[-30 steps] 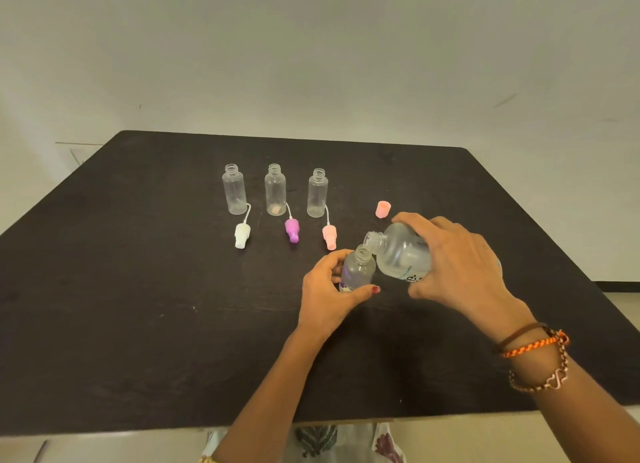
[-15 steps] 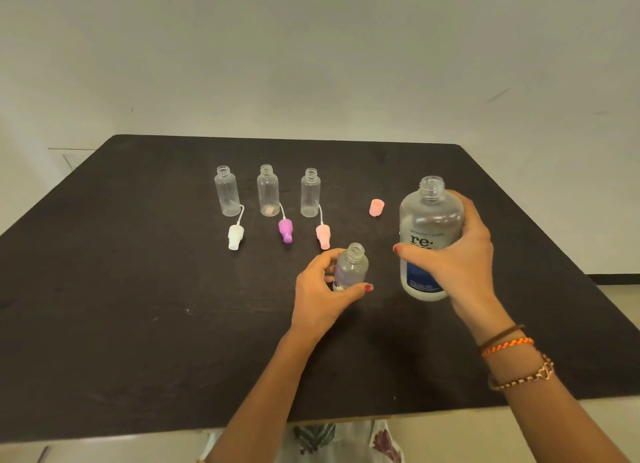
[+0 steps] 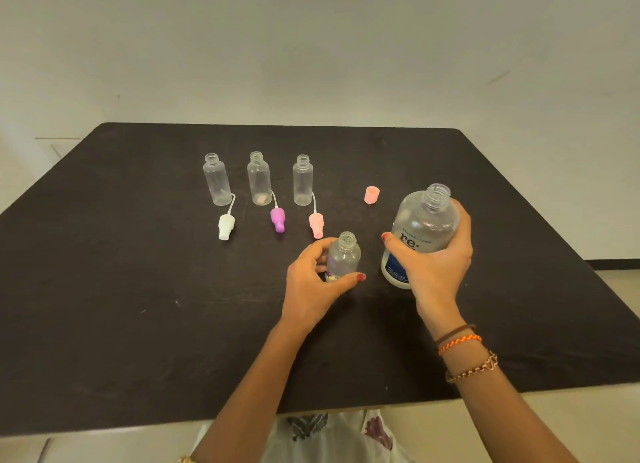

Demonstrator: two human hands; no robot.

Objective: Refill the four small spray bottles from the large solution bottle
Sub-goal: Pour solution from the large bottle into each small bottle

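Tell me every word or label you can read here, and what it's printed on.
"re:" in large dark letters on the big bottle, partly covered by the right hand.
A line of small capitals above it: too blurred to read.
Fine print on the bottle's blue label panel: too small to read.
A purple mark low on the small bottle in the left hand: unreadable.

Obstacles: three small bottles (image 3: 258, 178) in a far row, spray heads (image 3: 277, 219) before them. Bare table (image 3: 104, 289) near left.
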